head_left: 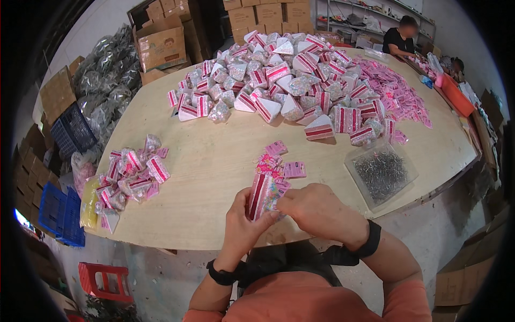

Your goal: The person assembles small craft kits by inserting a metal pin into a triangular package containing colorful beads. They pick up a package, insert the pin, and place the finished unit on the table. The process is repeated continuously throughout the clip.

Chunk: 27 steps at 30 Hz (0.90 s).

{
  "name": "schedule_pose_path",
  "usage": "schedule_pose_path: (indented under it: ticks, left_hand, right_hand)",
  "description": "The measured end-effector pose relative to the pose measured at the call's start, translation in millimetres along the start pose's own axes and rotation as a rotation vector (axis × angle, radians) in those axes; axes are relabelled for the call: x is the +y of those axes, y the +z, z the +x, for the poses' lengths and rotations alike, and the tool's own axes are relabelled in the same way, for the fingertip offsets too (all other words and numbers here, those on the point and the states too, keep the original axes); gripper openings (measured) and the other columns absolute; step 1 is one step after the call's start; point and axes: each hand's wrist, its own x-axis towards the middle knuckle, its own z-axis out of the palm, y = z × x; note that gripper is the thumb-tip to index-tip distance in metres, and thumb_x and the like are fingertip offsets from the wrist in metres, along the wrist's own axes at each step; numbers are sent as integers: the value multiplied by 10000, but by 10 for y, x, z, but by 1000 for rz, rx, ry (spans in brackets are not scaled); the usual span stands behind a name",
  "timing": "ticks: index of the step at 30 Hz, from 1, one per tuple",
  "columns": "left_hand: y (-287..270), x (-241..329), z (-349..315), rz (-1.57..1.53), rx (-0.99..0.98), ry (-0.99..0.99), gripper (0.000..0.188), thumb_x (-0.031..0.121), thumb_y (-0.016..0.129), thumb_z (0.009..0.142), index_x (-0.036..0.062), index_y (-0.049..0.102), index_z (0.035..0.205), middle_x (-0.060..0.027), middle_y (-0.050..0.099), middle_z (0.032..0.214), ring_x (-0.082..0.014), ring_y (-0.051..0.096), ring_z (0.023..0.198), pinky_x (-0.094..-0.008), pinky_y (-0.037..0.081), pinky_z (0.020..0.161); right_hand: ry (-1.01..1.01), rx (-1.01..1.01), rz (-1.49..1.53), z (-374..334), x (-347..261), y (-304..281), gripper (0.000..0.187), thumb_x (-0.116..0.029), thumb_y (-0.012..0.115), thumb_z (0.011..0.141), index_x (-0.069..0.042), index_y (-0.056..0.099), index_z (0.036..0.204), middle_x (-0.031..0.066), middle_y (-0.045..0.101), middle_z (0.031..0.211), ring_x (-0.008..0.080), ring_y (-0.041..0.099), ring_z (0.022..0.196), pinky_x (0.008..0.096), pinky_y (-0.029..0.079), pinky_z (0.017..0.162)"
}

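My left hand point(242, 219) curls around a crimson-and-white striped, wedge-shaped cake piece point(259, 194) over the pale wooden bench point(201, 196); my right hand point(317, 209), fingers bunched, meets its speckled side, exact grip hidden.

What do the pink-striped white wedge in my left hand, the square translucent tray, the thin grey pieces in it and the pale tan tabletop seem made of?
Wedge: possibly foam, from its matte, blocky look; unconfirmed.
Tray: probably plastic; pale, see-through walls.
Grey pieces: likely metal, given their bright glints.
Tabletop: perhaps wood or laminate; smooth, low-sheen tan surface.
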Motion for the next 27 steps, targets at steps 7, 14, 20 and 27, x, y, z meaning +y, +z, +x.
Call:
schedule_pose_path:
  ticks: [7,14,20,27]
  left_hand:
    - [1,-31,0,-136,-19,-56,590,264,745,698,-40,472,1124,-138,604,973,-169,593,867,-284,486,765]
    - [5,22,-16,64,13,-31,575,271,743,689,-31,478,1101,-159,603,939,-202,604,814,-304,486,716]
    - [3,119,-35,216,25,29,569,270,741,689,-16,473,1102,-162,587,928,-249,599,790,-336,482,700]
    - [42,91,-29,293,66,244,609,165,743,679,-11,421,1164,-149,537,999,-234,574,878,-321,466,745]
  right_hand:
    - [5,-99,-19,51,-15,-113,83,-105,545,756,-56,595,801,108,607,740,269,624,711,373,485,592]
    - [3,-21,-38,26,-64,-47,86,-41,551,679,-48,551,765,109,564,708,298,597,645,391,457,546]
    - [29,-81,-51,-15,-47,-2,163,-82,530,762,-9,563,904,129,614,752,301,621,686,384,486,568]
    - [333,-110,319,-23,76,79,146,-158,525,797,-60,608,867,165,603,746,362,583,725,429,454,621]
